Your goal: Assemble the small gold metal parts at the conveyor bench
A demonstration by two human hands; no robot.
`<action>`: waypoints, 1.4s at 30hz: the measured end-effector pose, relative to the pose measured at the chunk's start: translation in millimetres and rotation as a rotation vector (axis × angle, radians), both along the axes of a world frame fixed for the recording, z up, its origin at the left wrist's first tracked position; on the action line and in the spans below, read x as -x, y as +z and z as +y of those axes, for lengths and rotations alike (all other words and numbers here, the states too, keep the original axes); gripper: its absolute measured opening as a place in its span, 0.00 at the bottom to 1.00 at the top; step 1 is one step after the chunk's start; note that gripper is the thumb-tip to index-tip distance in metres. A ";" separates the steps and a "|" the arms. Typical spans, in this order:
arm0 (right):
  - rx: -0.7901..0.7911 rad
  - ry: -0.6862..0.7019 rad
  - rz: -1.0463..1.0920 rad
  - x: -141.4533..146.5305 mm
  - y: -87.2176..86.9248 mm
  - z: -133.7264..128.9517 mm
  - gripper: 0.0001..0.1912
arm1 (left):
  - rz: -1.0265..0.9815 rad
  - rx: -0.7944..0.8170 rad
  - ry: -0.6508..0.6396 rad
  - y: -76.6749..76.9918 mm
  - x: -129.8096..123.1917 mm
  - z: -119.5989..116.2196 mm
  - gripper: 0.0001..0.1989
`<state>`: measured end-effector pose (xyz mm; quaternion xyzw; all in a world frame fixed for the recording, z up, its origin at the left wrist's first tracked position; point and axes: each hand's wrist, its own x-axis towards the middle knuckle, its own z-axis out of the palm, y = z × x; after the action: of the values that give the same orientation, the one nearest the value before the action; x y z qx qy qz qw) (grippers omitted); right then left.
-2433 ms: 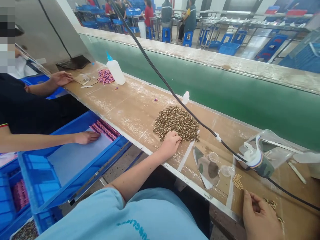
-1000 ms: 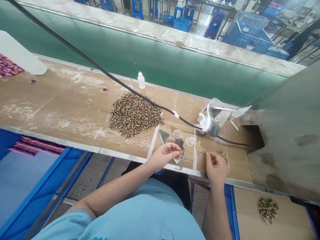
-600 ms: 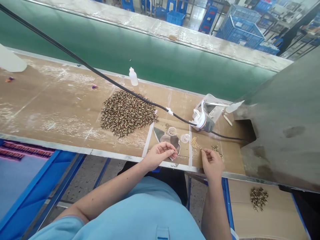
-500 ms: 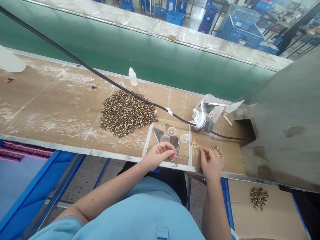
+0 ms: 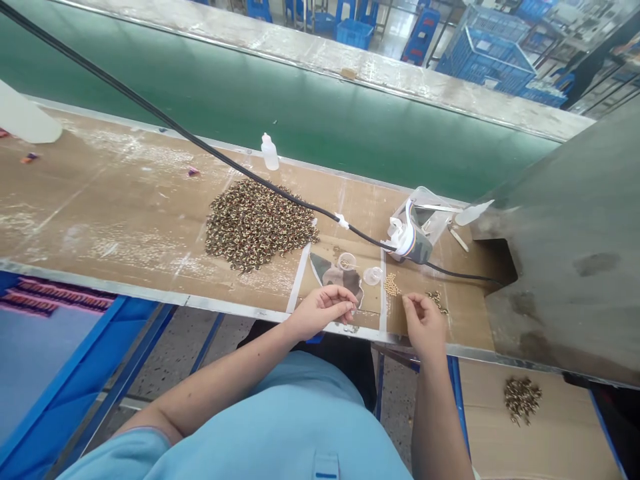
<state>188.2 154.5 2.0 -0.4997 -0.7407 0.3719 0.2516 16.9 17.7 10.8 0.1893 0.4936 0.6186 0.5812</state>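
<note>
My left hand (image 5: 323, 310) is at the near edge of the brown work surface (image 5: 125, 213), its fingertips pinched on a tiny piece too small to make out. My right hand (image 5: 425, 325) pinches a similar tiny piece, just below a small heap of pale gold beads (image 5: 391, 285). A few gold pieces (image 5: 437, 301) lie to its right. A large pile of gold-and-dark rings (image 5: 255, 227) lies beyond and left of my left hand. Past my left fingertips are a mottled patch (image 5: 336, 275) and two small transparent cups (image 5: 373, 275).
A black cable (image 5: 215, 157) crosses the surface to a white fitting on a transparent box (image 5: 413, 233). A dropper bottle (image 5: 270, 152) stands near a green wall (image 5: 250, 87). A grey panel (image 5: 565, 267) closes the right side. Below lie a blue crate (image 5: 65, 353) and cardboard with gold pieces (image 5: 523, 400).
The view has swung right since the earliest frame. My left hand has moved from the ring pile to the near edge, beside my right hand. Both hands have stayed almost still lately.
</note>
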 end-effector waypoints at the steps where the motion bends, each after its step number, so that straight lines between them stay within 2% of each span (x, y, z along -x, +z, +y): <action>1: 0.138 0.007 0.103 2.3 3.1 -5.3 0.21 | 0.009 0.003 -0.004 0.0 -0.1 0.1 0.14; 3: 0.418 0.043 0.299 9.8 9.9 -18.9 0.21 | 0.020 0.001 -0.010 0.6 -0.8 0.1 0.14; 5: 0.630 0.083 0.442 19.9 15.9 -33.5 0.20 | 0.030 -0.004 -0.008 1.5 -1.8 0.1 0.13; 7: 0.759 0.113 0.525 30.0 19.5 -45.4 0.19 | 0.046 -0.008 -0.006 2.1 -3.0 0.0 0.13; 10: 0.834 0.147 0.557 40.2 17.8 -55.8 0.19 | 0.068 -0.011 0.005 1.3 -4.8 0.1 0.13; 13: 0.798 0.158 0.539 43.4 10.9 -60.3 0.18 | 0.065 -0.020 0.021 0.2 -6.7 0.8 0.13; 16: 0.692 0.143 0.499 43.8 5.4 -63.2 0.17 | 0.044 -0.020 0.038 -0.3 -8.1 2.3 0.12; 22: 0.541 0.117 0.442 47.3 3.2 -66.3 0.18 | -0.012 -0.012 0.048 -4.9 -5.6 6.2 0.15; 26: 0.513 0.071 0.432 48.5 2.7 -66.9 0.19 | -0.201 -0.033 0.141 -4.8 -1.0 7.2 0.18; 30: 0.472 0.082 0.420 47.2 2.7 -67.0 0.17 | -0.370 -0.056 0.259 -2.6 2.1 6.4 0.16; 36: 0.435 0.105 0.420 45.5 4.3 -64.6 0.16 | -0.309 -0.135 0.149 -7.7 6.1 2.9 0.17; 42: 0.474 0.115 0.532 40.6 -2.9 -63.2 0.12 | -0.266 -0.138 0.132 -5.6 6.5 1.7 0.16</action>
<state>147.6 91.3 -0.9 -0.3874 -0.5692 0.6640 0.2915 10.4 19.4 5.2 0.1126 0.3801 0.7074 0.5851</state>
